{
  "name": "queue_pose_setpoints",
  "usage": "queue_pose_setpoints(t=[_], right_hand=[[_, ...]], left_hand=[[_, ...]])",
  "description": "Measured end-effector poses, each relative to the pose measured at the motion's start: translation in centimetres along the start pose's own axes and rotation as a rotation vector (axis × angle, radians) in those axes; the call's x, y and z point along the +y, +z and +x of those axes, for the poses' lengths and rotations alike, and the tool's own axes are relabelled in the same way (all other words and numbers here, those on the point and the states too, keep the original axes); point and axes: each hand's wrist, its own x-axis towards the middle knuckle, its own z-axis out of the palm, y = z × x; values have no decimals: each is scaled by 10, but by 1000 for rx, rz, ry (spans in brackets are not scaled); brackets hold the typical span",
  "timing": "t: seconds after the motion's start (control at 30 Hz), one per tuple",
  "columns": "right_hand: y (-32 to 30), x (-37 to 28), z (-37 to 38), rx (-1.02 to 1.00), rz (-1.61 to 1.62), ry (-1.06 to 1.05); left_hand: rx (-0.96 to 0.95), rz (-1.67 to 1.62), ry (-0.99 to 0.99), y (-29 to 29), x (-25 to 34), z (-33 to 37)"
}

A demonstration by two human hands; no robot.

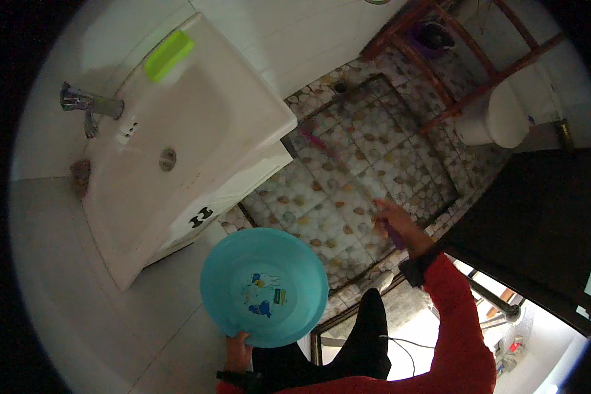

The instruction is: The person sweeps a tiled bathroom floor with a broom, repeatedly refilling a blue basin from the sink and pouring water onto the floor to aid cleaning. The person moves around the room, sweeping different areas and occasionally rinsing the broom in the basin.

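Observation:
My left hand [238, 348] grips the near rim of a round turquoise plastic basin [226, 269], thumb over the edge. The basin has cartoon figures printed on its bottom and nothing lying in it. Held out to the right over the pebble-patterned floor, my right hand [394, 220] is closed round a purple handle [394, 235]. A blurred pink streak [318, 141] shows farther off, in line with that handle. Whether the two are joined, and what kind of tool it is, I cannot tell.
On the left stands a white washbasin [230, 85] with a chrome tap [88, 102] and a lime-green holder [169, 56]. A reddish wooden rack [453, 33] and a white toilet [505, 118] are at the far right. A dark door [538, 203] stands beside the bright doorway.

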Motion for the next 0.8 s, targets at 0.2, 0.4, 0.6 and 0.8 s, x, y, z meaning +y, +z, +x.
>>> queue_pose_setpoints(t=[0.2, 0.4, 0.6, 0.8], right_hand=[[-3, 5, -22, -62, 312, 365], [-99, -92, 72, -156, -59, -51], [-76, -40, 131, 218, -500, -344], [-8, 35, -22, 46, 88, 69]], left_hand=[[-171, 213, 24, 2, -20, -3], [-108, 11, -148, -2, -22, -23], [-157, 164, 2, -18, -15, -28], [-106, 146, -140, -9, -28, -46]])
